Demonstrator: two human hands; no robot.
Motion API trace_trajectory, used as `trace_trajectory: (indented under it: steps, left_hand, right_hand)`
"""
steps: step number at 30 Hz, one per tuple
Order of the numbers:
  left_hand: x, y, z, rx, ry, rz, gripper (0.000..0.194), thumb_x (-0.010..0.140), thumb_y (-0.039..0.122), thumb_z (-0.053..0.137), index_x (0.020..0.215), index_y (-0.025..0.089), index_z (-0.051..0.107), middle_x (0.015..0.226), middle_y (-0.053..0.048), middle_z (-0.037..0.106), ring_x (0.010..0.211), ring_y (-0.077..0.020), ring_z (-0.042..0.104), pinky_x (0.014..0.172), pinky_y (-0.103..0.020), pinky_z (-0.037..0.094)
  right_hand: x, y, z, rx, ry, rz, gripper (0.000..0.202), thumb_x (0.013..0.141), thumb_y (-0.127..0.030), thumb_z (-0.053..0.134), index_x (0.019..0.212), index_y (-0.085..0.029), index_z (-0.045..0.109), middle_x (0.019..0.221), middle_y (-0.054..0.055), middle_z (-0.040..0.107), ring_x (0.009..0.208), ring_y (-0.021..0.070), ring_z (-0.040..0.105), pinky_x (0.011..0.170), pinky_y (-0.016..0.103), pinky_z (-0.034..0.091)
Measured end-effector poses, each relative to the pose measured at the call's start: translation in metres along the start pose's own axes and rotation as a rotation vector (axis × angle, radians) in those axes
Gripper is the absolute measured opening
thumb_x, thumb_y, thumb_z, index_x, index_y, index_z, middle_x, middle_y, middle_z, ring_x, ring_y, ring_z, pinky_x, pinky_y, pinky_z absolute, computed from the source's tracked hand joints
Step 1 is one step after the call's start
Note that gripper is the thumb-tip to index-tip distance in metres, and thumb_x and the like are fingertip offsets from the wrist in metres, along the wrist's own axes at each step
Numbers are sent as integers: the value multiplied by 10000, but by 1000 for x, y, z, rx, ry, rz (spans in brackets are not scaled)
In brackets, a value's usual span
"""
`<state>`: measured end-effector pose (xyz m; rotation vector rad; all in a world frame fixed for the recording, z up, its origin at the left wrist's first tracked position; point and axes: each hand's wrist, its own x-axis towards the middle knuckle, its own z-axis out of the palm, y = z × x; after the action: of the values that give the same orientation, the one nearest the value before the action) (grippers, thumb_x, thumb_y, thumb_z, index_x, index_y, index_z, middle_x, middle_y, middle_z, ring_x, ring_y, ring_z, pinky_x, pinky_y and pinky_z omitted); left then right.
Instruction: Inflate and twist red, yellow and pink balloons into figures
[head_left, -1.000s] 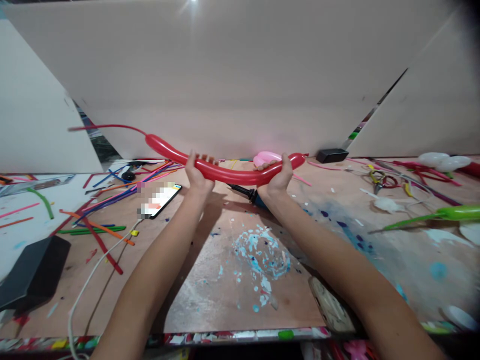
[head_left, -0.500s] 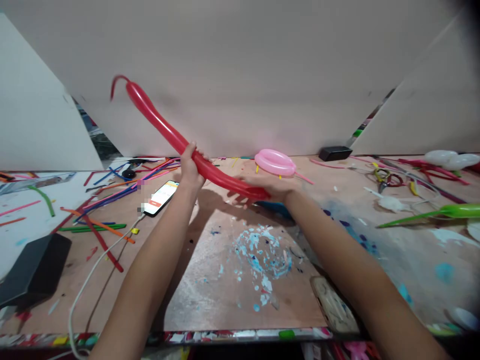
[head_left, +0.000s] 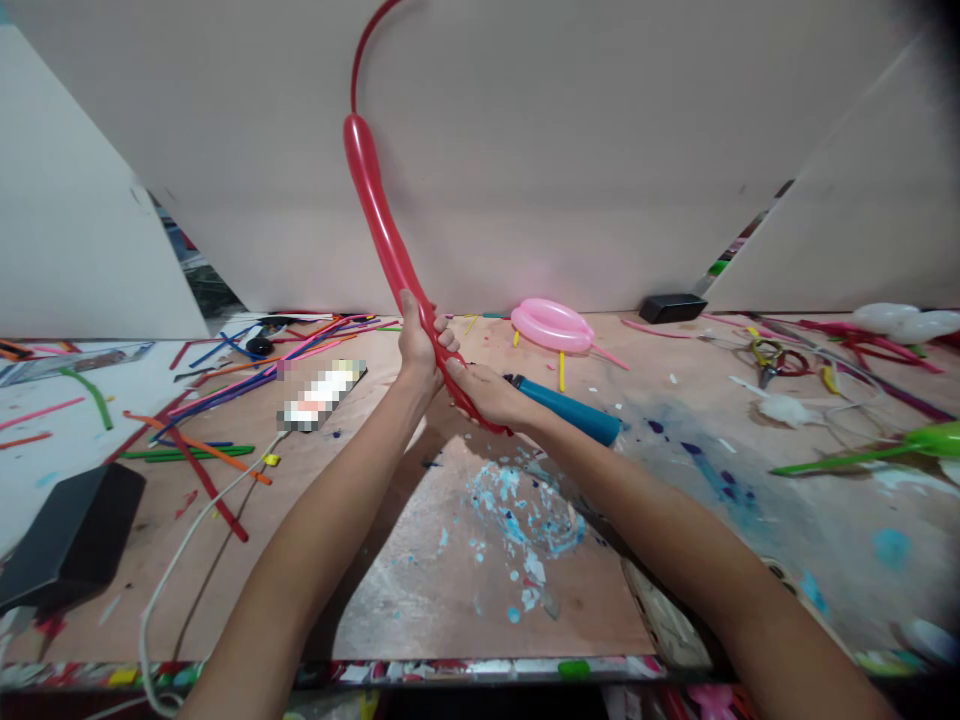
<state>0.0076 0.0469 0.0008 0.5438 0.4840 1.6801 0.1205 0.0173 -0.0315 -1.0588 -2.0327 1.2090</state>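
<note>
While the left hand [head_left: 420, 340] curls around the red balloon [head_left: 379, 215], the right hand [head_left: 486, 392] grips its lower end toward the far edge of the table [head_left: 405, 620].

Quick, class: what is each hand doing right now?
Left hand: closed around the long red balloon.
Right hand: closed on the balloon's lower end.
</note>
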Motion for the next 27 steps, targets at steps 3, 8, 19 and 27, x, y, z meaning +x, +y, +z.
trace_trajectory:
  steps: [3, 8, 19, 27]
  left_hand:
    - [2, -2, 0, -59, 43, 7, 544, 787, 722, 536, 742, 183, 478, 454, 97, 291, 307, -28, 276, 315, -158, 204]
    - [0, -6, 3, -65, 61, 50, 532, 867, 673, 460, 678, 177, 439, 439, 98, 238, 301, -29, 224, 314, -160, 190]
    - [-2, -8, 3, -76, -63, -48, 440, 945, 446, 500, 618, 179, 379, 435, 73, 320, 321, -48, 330, 355, -171, 272]
    - [12, 37, -2, 16, -16, -108, 430, 876, 578, 491, 747, 171, 546, 555, 4, 526, 427, -98, 517, 442, -208, 424]
  right_hand:
    - [3, 0, 5, -90, 122, -60, 655, 915, -719, 201, 640, -187, 468, 556, 12, 514, 505, 116, 442, 505, 245, 347]
    - [9, 9, 12, -169, 269, -123, 594, 947, -644, 204, 673, -187, 467, 668, 29, 554, 609, 139, 473, 585, 263, 342]
    - [5, -1, 7, 3, 208, 11, 497, 987, -518, 301, 655, -191, 472, 559, 9, 546, 510, 123, 506, 519, 232, 402]
    - [-2, 1, -15, 686, -467, 315, 446, 974, -569, 342, 931, -182, 561, 642, 12, 627, 503, 126, 607, 472, 235, 516]
